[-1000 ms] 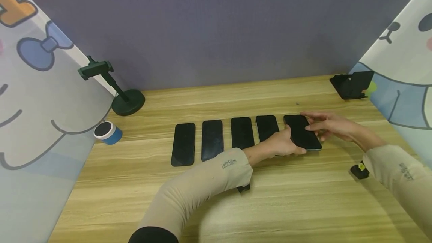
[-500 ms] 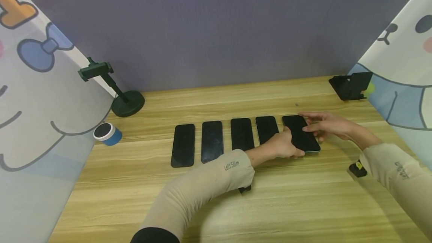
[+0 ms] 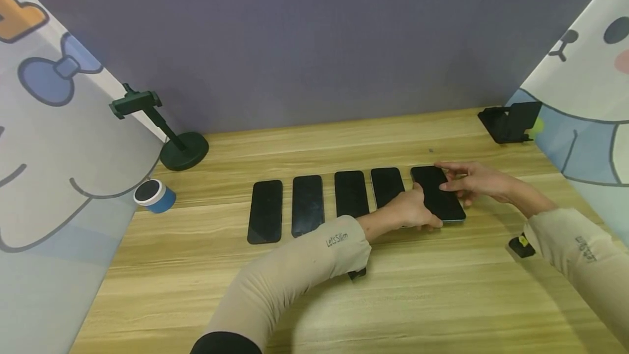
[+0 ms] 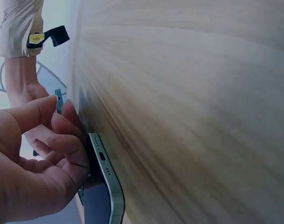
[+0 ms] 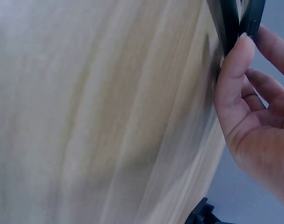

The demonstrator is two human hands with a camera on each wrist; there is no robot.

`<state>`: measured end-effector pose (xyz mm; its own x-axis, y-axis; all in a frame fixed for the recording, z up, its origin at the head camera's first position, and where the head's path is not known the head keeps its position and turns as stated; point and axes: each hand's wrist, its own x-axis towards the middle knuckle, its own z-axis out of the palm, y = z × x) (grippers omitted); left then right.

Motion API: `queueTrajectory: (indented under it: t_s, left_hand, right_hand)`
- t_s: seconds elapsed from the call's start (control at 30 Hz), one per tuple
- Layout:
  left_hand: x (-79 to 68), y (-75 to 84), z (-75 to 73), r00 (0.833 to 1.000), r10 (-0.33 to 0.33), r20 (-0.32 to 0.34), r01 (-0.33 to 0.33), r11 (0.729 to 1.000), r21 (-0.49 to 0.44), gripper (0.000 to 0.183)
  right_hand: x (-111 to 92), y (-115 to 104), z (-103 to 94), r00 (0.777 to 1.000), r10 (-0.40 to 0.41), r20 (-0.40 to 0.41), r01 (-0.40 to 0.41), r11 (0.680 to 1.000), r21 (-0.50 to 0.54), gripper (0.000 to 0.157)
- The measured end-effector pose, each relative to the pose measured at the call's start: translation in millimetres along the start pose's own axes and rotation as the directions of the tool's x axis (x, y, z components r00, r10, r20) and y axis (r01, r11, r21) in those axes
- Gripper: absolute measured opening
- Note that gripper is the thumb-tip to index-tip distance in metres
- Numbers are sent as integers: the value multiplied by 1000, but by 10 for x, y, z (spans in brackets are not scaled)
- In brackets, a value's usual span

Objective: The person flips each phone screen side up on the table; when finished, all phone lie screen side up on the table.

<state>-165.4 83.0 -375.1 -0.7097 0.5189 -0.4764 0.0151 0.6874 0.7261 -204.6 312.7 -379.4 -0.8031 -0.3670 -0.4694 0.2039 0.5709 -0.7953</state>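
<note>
Several dark-screened phones lie in a row on the wooden table. Both hands work on the rightmost phone [image 3: 439,195], which sits slightly skewed. My left hand [image 3: 410,207] pinches its near end, where the left wrist view shows the teal edge [image 4: 59,99] between thumb and finger. Closer to that camera is the fourth phone [image 4: 115,191], its pale green frame and charging port beside my curled fingers. On the far right side, my right hand [image 3: 479,182] grips the same phone; its side edge with a button [image 5: 252,29] shows at the fingertips in the right wrist view.
A dark green phone stand [image 3: 184,151] is at the back left, near a blue-and-white round tub [image 3: 156,196]. A black folding stand [image 3: 511,123] stands at the back right. My left sleeve [image 3: 300,272] crosses over the table in front of the row.
The rightmost phone and both hands stay almost in place; the whole head view shifts slightly. Both hands keep hold of the phone.
</note>
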Motion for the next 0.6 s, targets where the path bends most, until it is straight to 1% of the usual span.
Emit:
queueTrajectory:
  t_s: [0.17,0.33,0.47,0.6]
  left_hand:
    - [-7,30,-24,999,-21,36,21,1000,1,106]
    - [-4,60,-49,996,-40,73,38,999,30,107]
    - [12,53,-52,996,-42,76,37,997,65,107]
    - [23,40,-49,996,-50,80,42,995,93,107]
  right_hand:
    - [3,-11,13,1000,-2,-15,2,1000,-2,81]
    - [-25,-39,41,1000,-8,-24,8,1000,-4,81]
    - [-29,-44,58,999,-8,-39,7,1000,-11,82]
    - [-8,-17,69,998,-8,-62,5,999,-52,82]
